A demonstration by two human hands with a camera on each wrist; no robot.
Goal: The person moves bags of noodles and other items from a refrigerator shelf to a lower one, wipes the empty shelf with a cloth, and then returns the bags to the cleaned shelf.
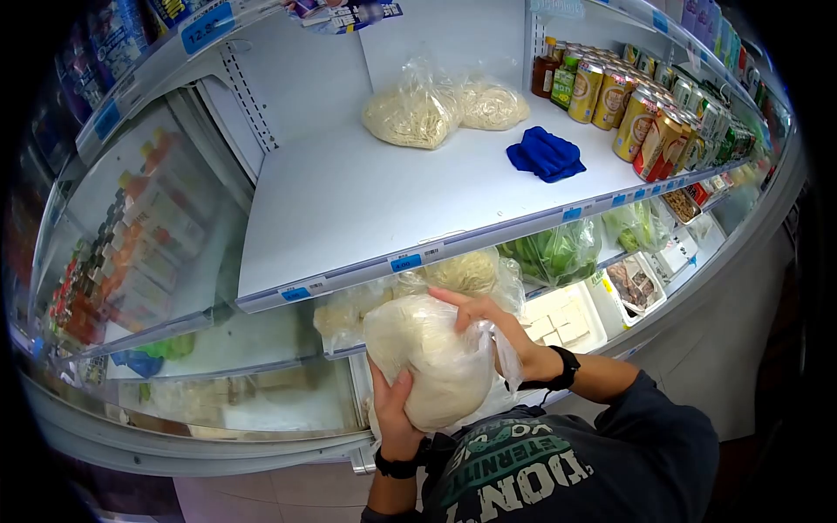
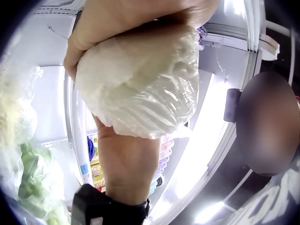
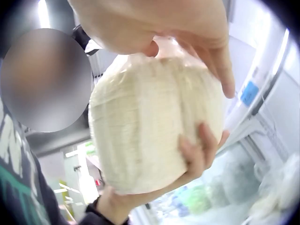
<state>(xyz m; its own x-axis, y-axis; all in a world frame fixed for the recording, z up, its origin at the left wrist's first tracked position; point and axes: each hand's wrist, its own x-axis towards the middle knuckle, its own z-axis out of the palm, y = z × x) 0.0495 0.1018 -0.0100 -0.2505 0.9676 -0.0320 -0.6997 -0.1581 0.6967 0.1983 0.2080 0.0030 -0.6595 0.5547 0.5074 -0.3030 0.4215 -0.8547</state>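
Observation:
A clear plastic bag of pale, layered food (image 1: 427, 362) is held up in front of the body, below the front edge of the wide shelf. My left hand (image 1: 398, 417) grips its lower left side, thumb on the near face. In the right wrist view, several left-hand fingers (image 3: 199, 152) curl around the underside. From above, my right hand (image 1: 488, 322) holds the gathered top of the bag, with loose plastic hanging by the wrist. The right thumb (image 3: 151, 48) shows near the gathered plastic, and one finger extends over the side.
On the white shelf (image 1: 349, 209) sit two bags of noodles (image 1: 414, 113), a blue cloth (image 1: 547, 155) and rows of cans (image 1: 615, 96). Below are bagged green vegetables (image 1: 554, 253) and a tray of white blocks (image 1: 602, 331). A glass panel (image 1: 148, 209) stands at left.

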